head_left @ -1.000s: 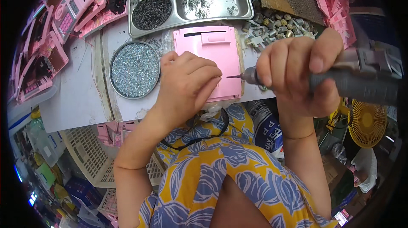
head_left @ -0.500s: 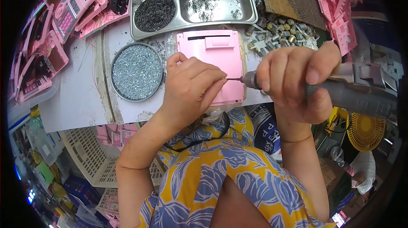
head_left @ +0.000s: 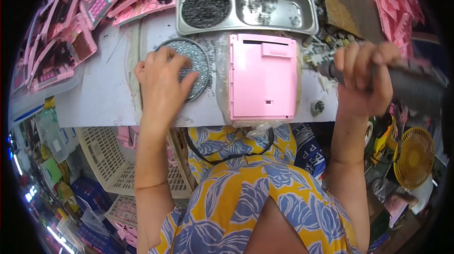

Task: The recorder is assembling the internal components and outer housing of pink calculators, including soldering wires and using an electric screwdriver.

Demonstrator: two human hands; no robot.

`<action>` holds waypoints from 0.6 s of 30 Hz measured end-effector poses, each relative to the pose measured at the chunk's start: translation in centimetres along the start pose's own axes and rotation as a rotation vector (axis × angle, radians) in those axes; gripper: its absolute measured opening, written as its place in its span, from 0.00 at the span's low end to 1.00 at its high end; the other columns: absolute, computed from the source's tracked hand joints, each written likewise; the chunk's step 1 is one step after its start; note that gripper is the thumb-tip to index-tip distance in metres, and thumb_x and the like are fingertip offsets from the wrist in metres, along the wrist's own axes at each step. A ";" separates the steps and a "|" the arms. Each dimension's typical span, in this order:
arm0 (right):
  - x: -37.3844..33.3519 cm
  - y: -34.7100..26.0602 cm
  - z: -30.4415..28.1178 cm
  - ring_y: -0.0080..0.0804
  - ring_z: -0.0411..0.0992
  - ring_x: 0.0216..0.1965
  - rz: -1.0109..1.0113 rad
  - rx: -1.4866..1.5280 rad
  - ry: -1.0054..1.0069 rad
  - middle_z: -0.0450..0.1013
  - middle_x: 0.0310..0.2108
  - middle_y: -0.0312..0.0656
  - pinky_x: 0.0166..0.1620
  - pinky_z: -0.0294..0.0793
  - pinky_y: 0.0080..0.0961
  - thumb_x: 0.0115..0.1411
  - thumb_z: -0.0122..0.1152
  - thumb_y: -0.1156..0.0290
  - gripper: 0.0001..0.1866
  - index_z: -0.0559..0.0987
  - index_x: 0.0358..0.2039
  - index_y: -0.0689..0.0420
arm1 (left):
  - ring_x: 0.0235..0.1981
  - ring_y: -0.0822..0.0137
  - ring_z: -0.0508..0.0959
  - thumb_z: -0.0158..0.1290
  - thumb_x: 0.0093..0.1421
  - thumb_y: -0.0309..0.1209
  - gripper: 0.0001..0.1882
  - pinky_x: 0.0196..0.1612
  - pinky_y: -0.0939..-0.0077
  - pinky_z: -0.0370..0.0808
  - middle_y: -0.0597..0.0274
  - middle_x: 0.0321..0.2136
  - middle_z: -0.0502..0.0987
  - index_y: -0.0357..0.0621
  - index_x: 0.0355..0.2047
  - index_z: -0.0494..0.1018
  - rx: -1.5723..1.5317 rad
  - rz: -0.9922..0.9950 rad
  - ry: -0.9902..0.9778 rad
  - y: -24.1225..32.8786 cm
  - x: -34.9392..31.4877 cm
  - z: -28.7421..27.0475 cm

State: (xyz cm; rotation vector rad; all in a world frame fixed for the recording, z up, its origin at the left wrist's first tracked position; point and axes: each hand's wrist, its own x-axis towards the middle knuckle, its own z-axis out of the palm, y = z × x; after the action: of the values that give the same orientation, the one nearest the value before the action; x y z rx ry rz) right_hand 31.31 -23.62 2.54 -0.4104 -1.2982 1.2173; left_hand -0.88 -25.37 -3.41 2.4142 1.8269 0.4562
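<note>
Left of one pink case [head_left: 262, 81], the left hand [head_left: 163, 74], palm down, unclenched, overhangs one screw dish [head_left: 208, 70]; rightward, the raised right hand [head_left: 366, 76] grips one screwdriver [head_left: 416, 91].

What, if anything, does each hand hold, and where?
Right hand: grey power screwdriver, by its body near the front. Left hand, over the dish of screws: cannot be told.

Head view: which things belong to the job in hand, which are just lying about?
In use:
- screwdriver, in the right hand
- metal dish, left hand over it
- pink case

Apparently lying about:
- cardboard
- crate
</note>
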 end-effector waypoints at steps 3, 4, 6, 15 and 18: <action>1.2 1.4 -1.1 0.24 0.61 0.21 -0.033 0.012 0.017 0.60 0.19 0.33 0.32 0.67 0.32 0.67 0.52 0.75 0.08 0.69 0.47 0.55 | 0.42 0.59 0.75 0.61 0.56 0.32 0.06 0.52 0.58 0.61 0.61 0.33 0.76 0.44 0.31 0.78 -0.192 0.034 -0.013 -2.0 -0.8 1.4; 1.4 1.8 -1.3 0.24 0.61 0.20 -0.037 0.034 0.040 0.62 0.19 0.35 0.32 0.68 0.33 0.66 0.52 0.78 0.10 0.69 0.46 0.55 | 0.43 0.59 0.74 0.60 0.57 0.32 0.05 0.52 0.57 0.60 0.61 0.33 0.76 0.45 0.31 0.77 -0.239 0.002 0.024 -2.2 -0.9 1.1; 1.7 2.9 -1.7 0.24 0.58 0.20 -0.030 -0.087 0.081 0.59 0.19 0.32 0.36 0.66 0.33 0.67 0.50 0.73 0.05 0.71 0.43 0.54 | 0.42 0.59 0.73 0.57 0.60 0.31 0.04 0.52 0.57 0.60 0.62 0.33 0.75 0.46 0.31 0.76 -0.231 -0.040 0.068 -2.2 -0.9 1.3; 2.0 4.9 -1.2 0.24 0.60 0.19 0.125 -0.386 0.076 0.61 0.19 0.35 0.30 0.67 0.30 0.65 0.53 0.77 0.06 0.66 0.36 0.54 | 0.29 0.56 0.71 0.55 0.61 0.29 0.12 0.42 0.61 0.61 0.58 0.22 0.68 0.42 0.22 0.66 -0.248 0.020 0.086 -3.5 0.1 2.4; 1.9 5.3 -1.4 0.23 0.60 0.19 0.084 -0.489 0.022 0.62 0.18 0.35 0.29 0.67 0.29 0.64 0.55 0.77 0.07 0.66 0.35 0.54 | 0.28 0.55 0.70 0.56 0.58 0.28 0.12 0.39 0.61 0.61 0.57 0.21 0.68 0.41 0.21 0.66 -0.317 0.068 0.104 -3.1 0.8 1.9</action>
State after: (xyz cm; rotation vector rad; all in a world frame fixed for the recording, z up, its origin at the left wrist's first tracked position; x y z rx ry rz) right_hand 29.81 -19.44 -1.21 -0.8329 -1.5708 0.9510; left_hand -3.03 -23.51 -5.79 2.2773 1.5693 0.8225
